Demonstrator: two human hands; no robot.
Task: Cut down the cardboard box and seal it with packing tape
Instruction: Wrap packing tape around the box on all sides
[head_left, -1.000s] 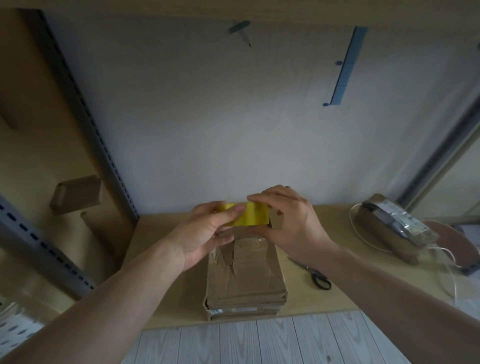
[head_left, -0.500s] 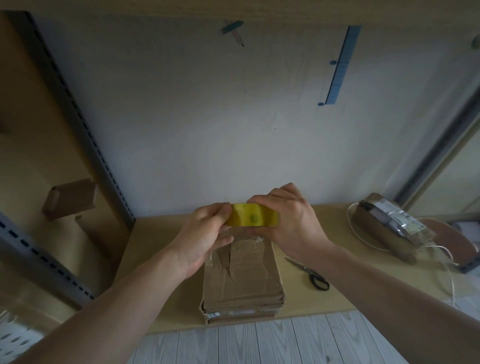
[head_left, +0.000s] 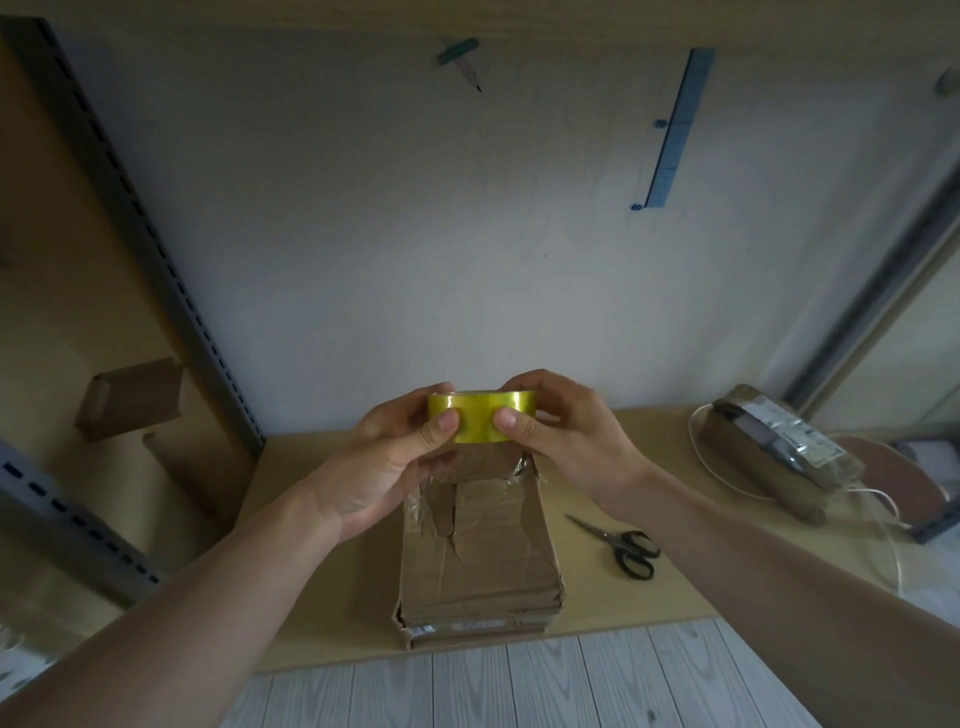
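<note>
Both hands are up over the box (head_left: 478, 561). They hold a roll of yellow tape (head_left: 480, 423) between them, in the air.

The left hand (head_left: 384, 467) grips the left side of the roll. Its thumb presses on the front and its fingers curl round the back. The right hand (head_left: 571, 441) grips the right side the same way, and the two thumbs are close together on the front.

The box lies flat on the table (head_left: 597, 597), with torn flaps and old tape on top. Its far end is hidden behind the hands and the roll. Most of the fingers are hidden behind the roll too. I cannot see a loose end of tape.

Black scissors (head_left: 623, 545) lie on the table just right of the box. A wrapped parcel (head_left: 779, 447) sits far to the right.
</note>
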